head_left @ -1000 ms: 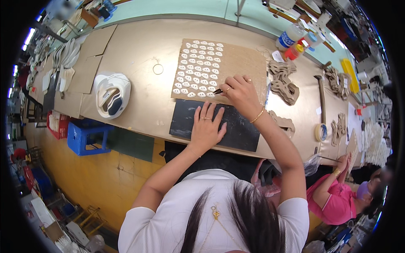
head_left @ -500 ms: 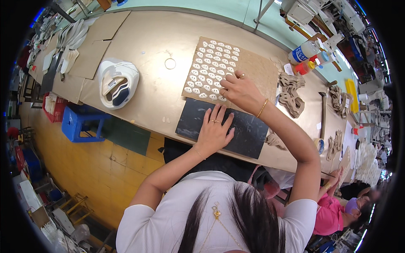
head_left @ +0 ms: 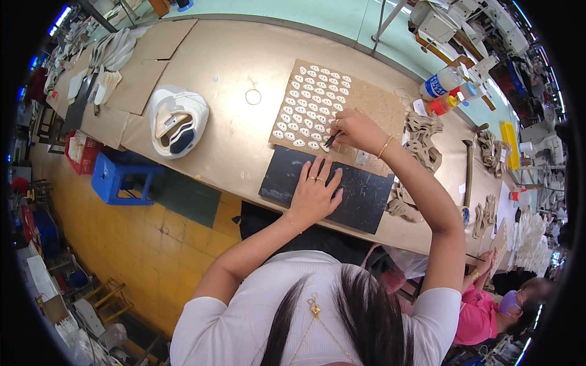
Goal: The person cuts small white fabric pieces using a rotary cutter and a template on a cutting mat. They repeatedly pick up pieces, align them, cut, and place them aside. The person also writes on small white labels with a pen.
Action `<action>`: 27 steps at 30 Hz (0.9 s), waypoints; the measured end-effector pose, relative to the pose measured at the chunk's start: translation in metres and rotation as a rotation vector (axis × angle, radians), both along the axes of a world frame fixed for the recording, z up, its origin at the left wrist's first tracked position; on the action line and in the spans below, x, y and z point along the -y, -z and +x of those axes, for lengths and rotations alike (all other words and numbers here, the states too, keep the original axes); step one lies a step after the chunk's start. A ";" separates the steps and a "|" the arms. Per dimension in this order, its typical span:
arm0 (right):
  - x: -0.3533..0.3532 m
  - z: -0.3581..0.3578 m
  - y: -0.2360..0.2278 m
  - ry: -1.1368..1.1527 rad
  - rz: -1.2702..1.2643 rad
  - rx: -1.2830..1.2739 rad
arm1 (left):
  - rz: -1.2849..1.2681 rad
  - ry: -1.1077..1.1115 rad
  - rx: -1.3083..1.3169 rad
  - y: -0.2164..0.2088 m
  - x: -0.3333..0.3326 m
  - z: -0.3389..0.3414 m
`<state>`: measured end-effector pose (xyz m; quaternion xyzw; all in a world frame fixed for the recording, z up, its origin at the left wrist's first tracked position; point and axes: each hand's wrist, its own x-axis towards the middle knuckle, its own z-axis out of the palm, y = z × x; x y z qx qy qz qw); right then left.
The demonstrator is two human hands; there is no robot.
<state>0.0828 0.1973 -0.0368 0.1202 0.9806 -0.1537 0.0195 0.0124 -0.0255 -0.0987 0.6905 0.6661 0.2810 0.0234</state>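
A brown board (head_left: pixel 381 110) lies on the table with rows of small white oval pieces (head_left: pixel 312 100), each with dark markings. My right hand (head_left: pixel 361 131) is closed over the board's lower middle, pinching a small dark brush-like tool (head_left: pixel 331 142) whose tip is by the lowest row. The tool's handle is mostly hidden by my fingers. My left hand (head_left: pixel 315 190) rests palm down with fingers spread on a black scuffed sheet (head_left: pixel 360 198), its fingertips near the board's lower edge. A small pale, clear-looking thing (head_left: pixel 362 157) shows below my right hand.
A white shoe-shaped piece (head_left: pixel 179 122) stands left on the table. Bundled beige cutouts (head_left: pixel 424 137), a hammer-like tool (head_left: pixel 468 171) and bottles (head_left: pixel 442 82) are at right. A blue stool (head_left: pixel 122 177) is below the table's left edge. A person in pink (head_left: pixel 479 314) sits at lower right.
My right hand has shifted slightly, and the dark tool's tip and the small pale thing now show beside it. My left hand stays flat on the black sheet. The whole view has shifted a little.
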 end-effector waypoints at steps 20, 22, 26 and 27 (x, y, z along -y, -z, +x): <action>0.024 0.085 -0.038 0.203 -0.414 -0.081 | 0.090 -0.036 0.074 0.001 0.010 0.000; 0.038 0.096 -0.040 0.221 -0.261 -0.025 | 0.103 -0.020 0.127 0.000 0.005 -0.004; 0.067 0.105 -0.032 -0.031 0.136 -0.052 | 0.178 0.003 0.280 -0.005 0.006 -0.011; 0.073 0.107 -0.029 -0.083 0.193 -0.101 | 0.191 0.037 0.274 -0.005 0.009 -0.011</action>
